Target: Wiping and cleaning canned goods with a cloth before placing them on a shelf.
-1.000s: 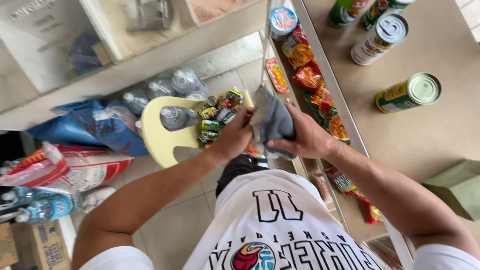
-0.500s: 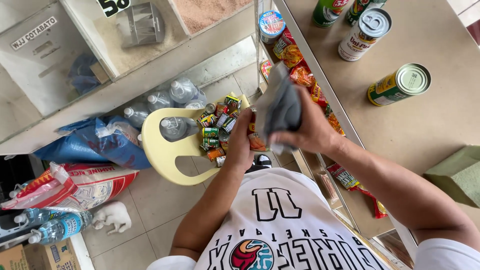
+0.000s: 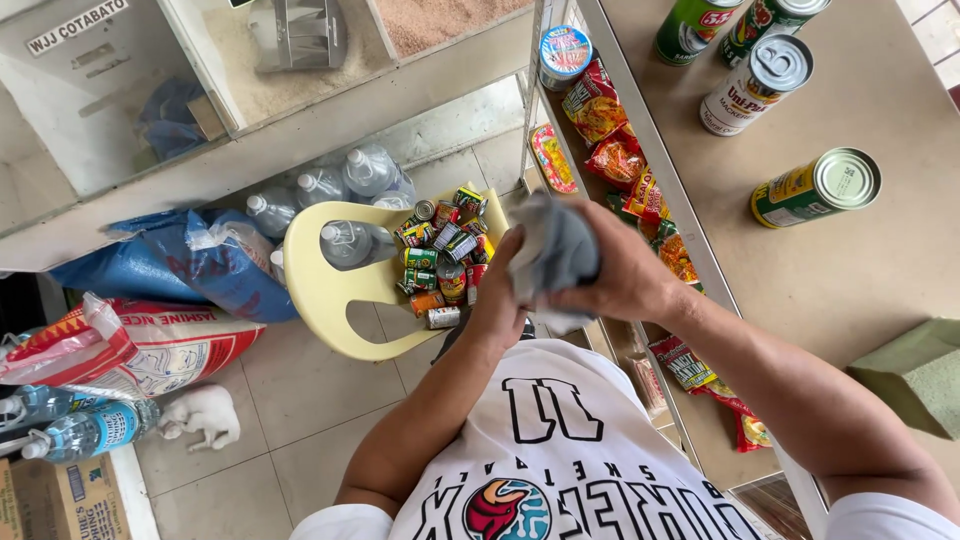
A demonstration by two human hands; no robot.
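Both my hands meet in front of my chest around a crumpled grey cloth (image 3: pixel 552 248). My right hand (image 3: pixel 628 275) wraps over the cloth from the right. From the left and below, my left hand (image 3: pixel 496 305) grips its lower part. Whether anything is wrapped inside the cloth is hidden. Just left of my hands stands a pale yellow plastic chair (image 3: pixel 330 300), with several small colourful cans (image 3: pixel 440 258) and a clear water bottle (image 3: pixel 348 243) on its seat.
A tan counter (image 3: pixel 760 270) at right holds a green can on its side (image 3: pixel 815 187), upright cans (image 3: pixel 755 85) and a green box (image 3: pixel 915 375). Snack packets (image 3: pixel 620 150) line the shelf below its edge. Water bottles (image 3: pixel 330 180), sacks (image 3: pixel 150 340) and a small white animal (image 3: pixel 205 415) are on the tiled floor.
My hands have stayed closed on the grey cloth, turning it a little between them. The view has shifted slightly, and the cans on the chair have not moved.
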